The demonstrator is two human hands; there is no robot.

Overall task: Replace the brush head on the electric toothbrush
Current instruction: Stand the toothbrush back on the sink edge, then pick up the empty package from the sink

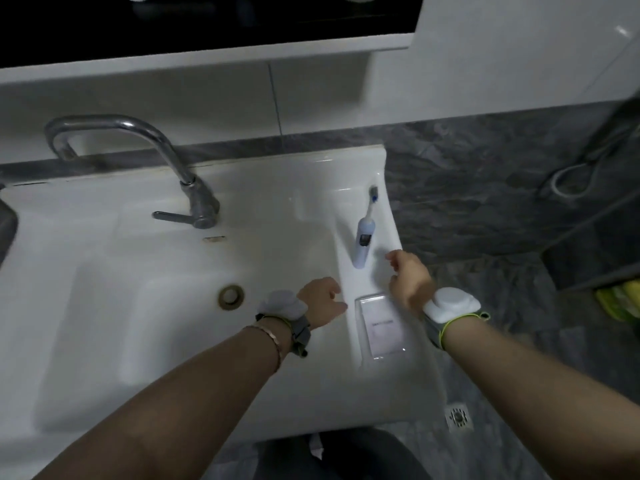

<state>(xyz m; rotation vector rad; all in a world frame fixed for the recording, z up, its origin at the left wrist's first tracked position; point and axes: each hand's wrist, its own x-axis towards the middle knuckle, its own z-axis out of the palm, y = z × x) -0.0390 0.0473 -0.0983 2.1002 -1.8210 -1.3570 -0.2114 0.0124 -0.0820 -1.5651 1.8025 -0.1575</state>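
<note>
A pale blue electric toothbrush (pixel 363 242) lies on the right ledge of the white sink (pixel 194 271), its brush head (pixel 373 195) with blue and white bristles pointing away from me. A flat clear packet (pixel 382 327) rests on the same ledge, nearer to me. My right hand (pixel 408 278) hovers just right of the toothbrush's lower end, fingers loosely curled and holding nothing. My left hand (pixel 322 301) hangs over the basin's right side, beside the packet, also with nothing in it. Both wrists carry white sensor bands.
A chrome tap (pixel 188 188) with a side lever stands at the back of the sink. The basin drain (pixel 231 296) lies left of my left hand. Right of the sink is grey stone floor with a floor drain (pixel 458 416) and a hose (pixel 571 174).
</note>
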